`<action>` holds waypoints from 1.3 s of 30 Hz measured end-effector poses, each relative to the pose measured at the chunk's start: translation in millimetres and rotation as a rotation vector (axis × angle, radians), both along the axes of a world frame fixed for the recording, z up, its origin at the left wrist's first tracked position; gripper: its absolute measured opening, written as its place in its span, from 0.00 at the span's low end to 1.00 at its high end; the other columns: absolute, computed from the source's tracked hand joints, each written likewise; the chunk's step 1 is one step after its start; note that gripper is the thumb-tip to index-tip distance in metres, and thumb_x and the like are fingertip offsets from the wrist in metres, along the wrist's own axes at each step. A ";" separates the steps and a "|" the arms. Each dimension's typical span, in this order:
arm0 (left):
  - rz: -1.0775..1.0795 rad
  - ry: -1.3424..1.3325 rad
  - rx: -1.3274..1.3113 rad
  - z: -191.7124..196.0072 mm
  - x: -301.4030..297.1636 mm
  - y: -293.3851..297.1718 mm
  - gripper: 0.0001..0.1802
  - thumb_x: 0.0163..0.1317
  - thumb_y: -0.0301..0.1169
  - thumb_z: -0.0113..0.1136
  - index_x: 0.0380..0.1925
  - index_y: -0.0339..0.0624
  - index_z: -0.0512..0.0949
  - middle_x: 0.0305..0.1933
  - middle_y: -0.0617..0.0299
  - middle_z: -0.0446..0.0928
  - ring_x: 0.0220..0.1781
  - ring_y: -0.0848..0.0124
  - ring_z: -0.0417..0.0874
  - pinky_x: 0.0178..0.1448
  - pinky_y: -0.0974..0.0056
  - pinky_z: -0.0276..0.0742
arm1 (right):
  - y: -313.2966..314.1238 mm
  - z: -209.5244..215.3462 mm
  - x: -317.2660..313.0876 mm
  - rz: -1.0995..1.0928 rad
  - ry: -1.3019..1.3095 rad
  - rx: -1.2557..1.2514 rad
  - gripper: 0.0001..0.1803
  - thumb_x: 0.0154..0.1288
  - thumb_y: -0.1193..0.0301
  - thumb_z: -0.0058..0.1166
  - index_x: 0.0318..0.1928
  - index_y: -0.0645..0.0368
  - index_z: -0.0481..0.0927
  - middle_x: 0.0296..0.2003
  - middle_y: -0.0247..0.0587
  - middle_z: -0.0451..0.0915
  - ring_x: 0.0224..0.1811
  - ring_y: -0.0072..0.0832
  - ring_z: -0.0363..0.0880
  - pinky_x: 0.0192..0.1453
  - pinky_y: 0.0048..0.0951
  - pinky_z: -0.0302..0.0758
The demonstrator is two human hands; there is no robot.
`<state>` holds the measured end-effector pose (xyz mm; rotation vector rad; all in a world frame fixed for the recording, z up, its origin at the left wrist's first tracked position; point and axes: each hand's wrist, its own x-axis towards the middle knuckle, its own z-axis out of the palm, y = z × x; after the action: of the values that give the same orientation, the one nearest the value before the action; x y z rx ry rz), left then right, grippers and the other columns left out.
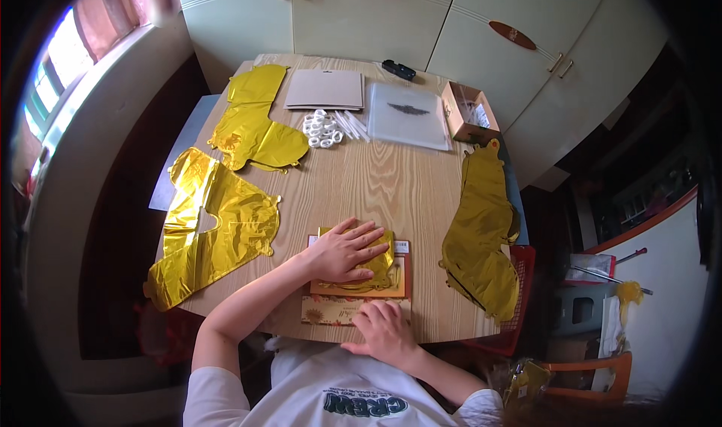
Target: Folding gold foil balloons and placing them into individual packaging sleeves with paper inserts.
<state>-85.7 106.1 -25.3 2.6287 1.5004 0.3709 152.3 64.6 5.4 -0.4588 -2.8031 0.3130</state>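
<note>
My left hand (350,252) lies flat with its fingers spread on a folded gold foil balloon (385,264). Under the foil is an orange and cream printed card (320,311), near the front edge of the table. On the card's lower right part rests my right hand (385,329), its fingers loosely bent and the thumb held apart. Three larger gold foil pieces, flat and uninflated, lie around: one balloon (256,212) at the left, another balloon (259,130) at the far left, and a third balloon (481,227) along the right edge.
At the table's far side are pale card sheets (325,90), white ribbon rolls (322,129), thin white sticks (352,124), clear plastic bags (406,126), a small black object (398,69) and a wooden box (470,118). A red basket (519,299) stands beside the right edge.
</note>
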 end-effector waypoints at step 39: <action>-0.068 0.028 -0.107 1.8 7.7 -30.3 0.38 0.68 0.57 0.46 0.73 0.52 0.57 0.78 0.55 0.54 0.79 0.53 0.52 0.79 0.44 0.45 | 36.5 43.6 136.7 -0.676 0.982 -0.500 0.09 0.72 0.76 0.47 0.45 0.71 0.76 0.38 0.40 0.82 0.38 0.23 0.78 0.44 0.23 0.73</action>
<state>-77.9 75.8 -23.5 2.6037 1.3935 0.2425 289.0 101.1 49.0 -0.9830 -1.5003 0.8051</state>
